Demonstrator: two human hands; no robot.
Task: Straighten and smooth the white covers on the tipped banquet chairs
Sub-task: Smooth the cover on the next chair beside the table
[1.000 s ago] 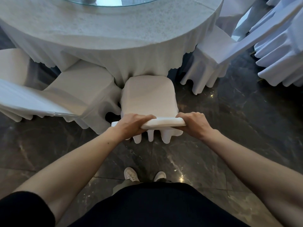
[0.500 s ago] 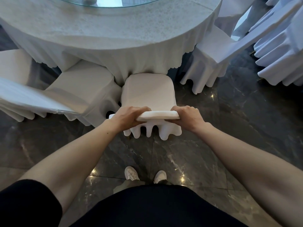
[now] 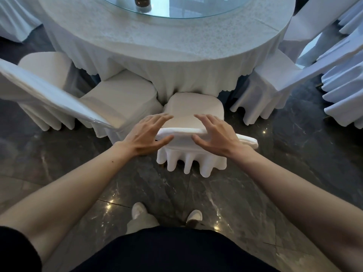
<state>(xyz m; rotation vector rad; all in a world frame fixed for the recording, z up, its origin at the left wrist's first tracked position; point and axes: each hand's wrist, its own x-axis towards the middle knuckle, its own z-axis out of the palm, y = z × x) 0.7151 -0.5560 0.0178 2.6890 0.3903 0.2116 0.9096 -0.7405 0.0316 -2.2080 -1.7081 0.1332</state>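
Note:
A banquet chair in a white cover (image 3: 193, 108) stands in front of me, its seat pushed against the round table's cloth. The top edge of its back (image 3: 182, 132) runs between my hands, and the cover's skirt (image 3: 191, 160) hangs in folds below. My left hand (image 3: 148, 134) is at the left end of that edge, fingers spread and thumb against the cloth. My right hand (image 3: 214, 133) mirrors it at the right end, also spread. Neither hand grips the cover.
A round table (image 3: 157, 46) with a white cloth and a glass turntable (image 3: 176, 8) fills the top. One covered chair (image 3: 59, 99) leans tipped against it at the left and another (image 3: 275, 83) at the right. More covered chairs (image 3: 345, 91) stand far right. The floor is dark marble.
Both hands were closed on the top edge of the chair back; now they have let go and their fingers are spread. The chair has moved closer to the table.

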